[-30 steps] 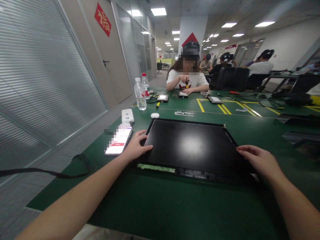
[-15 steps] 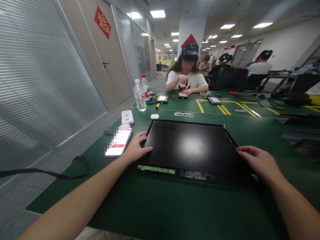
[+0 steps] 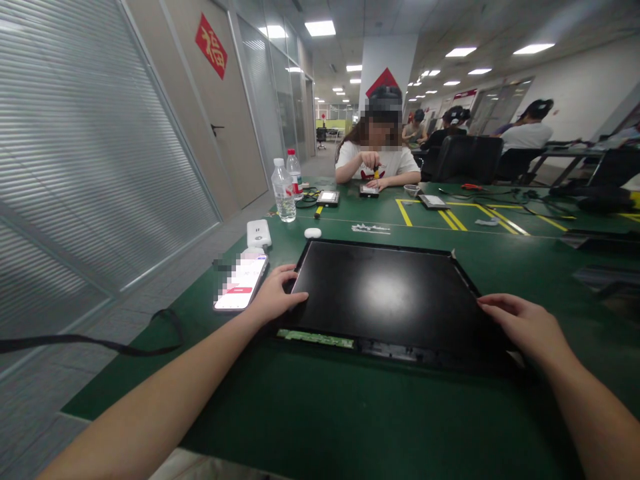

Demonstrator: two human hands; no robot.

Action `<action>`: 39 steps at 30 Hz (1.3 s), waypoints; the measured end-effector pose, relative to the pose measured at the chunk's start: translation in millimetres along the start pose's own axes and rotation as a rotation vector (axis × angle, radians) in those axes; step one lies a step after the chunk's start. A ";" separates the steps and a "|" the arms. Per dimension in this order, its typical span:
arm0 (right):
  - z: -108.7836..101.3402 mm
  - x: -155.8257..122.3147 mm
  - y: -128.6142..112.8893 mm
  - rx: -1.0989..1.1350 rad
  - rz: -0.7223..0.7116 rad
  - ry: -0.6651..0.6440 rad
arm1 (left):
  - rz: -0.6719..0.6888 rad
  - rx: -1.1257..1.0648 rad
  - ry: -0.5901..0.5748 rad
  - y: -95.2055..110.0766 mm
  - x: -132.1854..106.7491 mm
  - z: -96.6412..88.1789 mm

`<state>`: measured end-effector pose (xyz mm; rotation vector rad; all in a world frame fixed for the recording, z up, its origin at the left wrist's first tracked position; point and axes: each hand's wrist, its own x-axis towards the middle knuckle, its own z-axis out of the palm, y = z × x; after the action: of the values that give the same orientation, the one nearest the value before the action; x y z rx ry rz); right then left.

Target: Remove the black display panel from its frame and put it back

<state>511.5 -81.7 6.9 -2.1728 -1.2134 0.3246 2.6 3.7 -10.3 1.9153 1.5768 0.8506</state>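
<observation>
A black LCD screen panel (image 3: 380, 293) lies flat in front of me, its glossy surface reflecting a bright spot of light. Along its near edge runs a strip of green circuit board (image 3: 315, 339), beside a dark section of bare frame. My left hand (image 3: 280, 293) grips the panel's left edge, thumb on the top face and fingers at the side. At the right edge, my right hand (image 3: 530, 323) pinches the rim between thumb and fingers; its fingertips are partly hidden.
Left of the panel lie a lit phone (image 3: 243, 283) and a white device (image 3: 259, 233). Beyond stand a white earbud case (image 3: 313, 233) and two bottles (image 3: 285, 193). Across the green table (image 3: 350, 413), a person works on a hard drive (image 3: 369, 191) with a yellow-handled tool.
The whole view has shifted slightly to the left, so things appear a little farther right. Both hands stay at the panel's edges, and the panel has not visibly moved on the table.
</observation>
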 end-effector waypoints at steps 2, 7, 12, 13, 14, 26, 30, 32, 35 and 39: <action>-0.2 1.5 2.6 0.000 -0.018 -0.002 | -0.004 0.019 0.002 0.9 -0.4 -0.3; 0.2 6.2 8.3 -0.021 -0.029 -0.025 | 0.031 0.032 -0.008 6.4 -3.5 -0.2; 4.1 7.2 11.0 -0.022 -0.045 0.030 | 0.080 0.107 -0.017 9.9 -5.1 0.0; 4.7 7.1 11.0 -0.023 -0.044 0.032 | 0.082 0.125 -0.019 9.9 -4.7 -0.6; 5.0 6.9 10.7 -0.025 -0.042 0.031 | 0.084 0.142 -0.021 9.6 -4.1 -1.3; 1.9 5.7 6.5 -0.030 -0.023 0.007 | 0.096 0.367 0.012 -0.2 4.8 -3.1; 1.7 4.6 5.9 -0.035 0.006 -0.028 | 0.082 0.381 -0.030 -3.3 6.9 -4.0; 1.9 3.3 4.5 -0.021 -0.005 -0.004 | 0.090 0.370 -0.027 -4.3 7.4 -4.4; 2.2 2.2 3.5 -0.010 -0.006 0.012 | 0.101 0.352 -0.013 -5.0 7.9 -4.1; 4.2 3.3 7.0 0.007 -0.019 0.015 | 0.122 0.362 -0.019 -5.1 8.9 -3.0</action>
<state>516.1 -80.0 -0.5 -2.1529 -1.2224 0.3037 -1.8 13.4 -10.7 2.2832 1.7084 0.6227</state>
